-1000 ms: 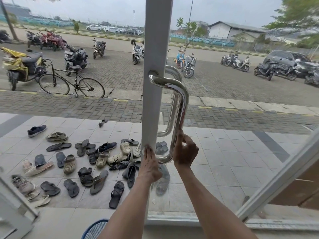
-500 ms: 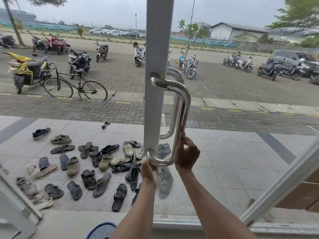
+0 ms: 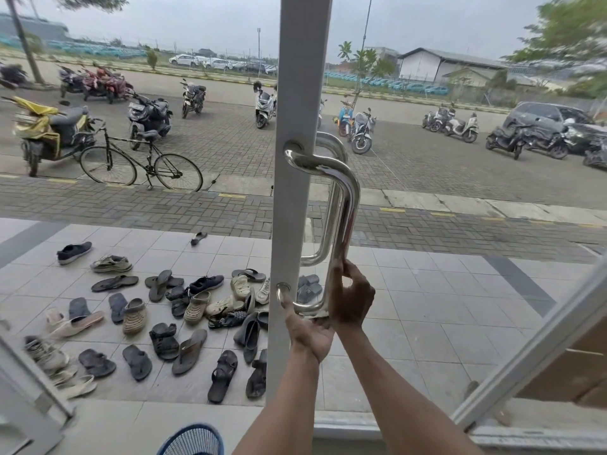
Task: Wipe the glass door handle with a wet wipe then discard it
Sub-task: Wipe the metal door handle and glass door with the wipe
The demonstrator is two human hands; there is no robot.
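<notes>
While the right hand (image 3: 349,297) grips the handle (image 3: 345,205) low on its bar, likely steadying the door (image 3: 295,93), the left hand (image 3: 308,331) curls under the lower bend, presumably pressing the wipe there; the wipe itself cannot be made out.

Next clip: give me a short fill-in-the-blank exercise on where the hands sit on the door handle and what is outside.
1. The right hand grips the ___ part of the door handle's upright bar.
2. The left hand touches the handle's bottom bend from ___.
3. Outside, the bicycle stands to the ___ of the door frame.
Missing words: lower; below; left.
</notes>
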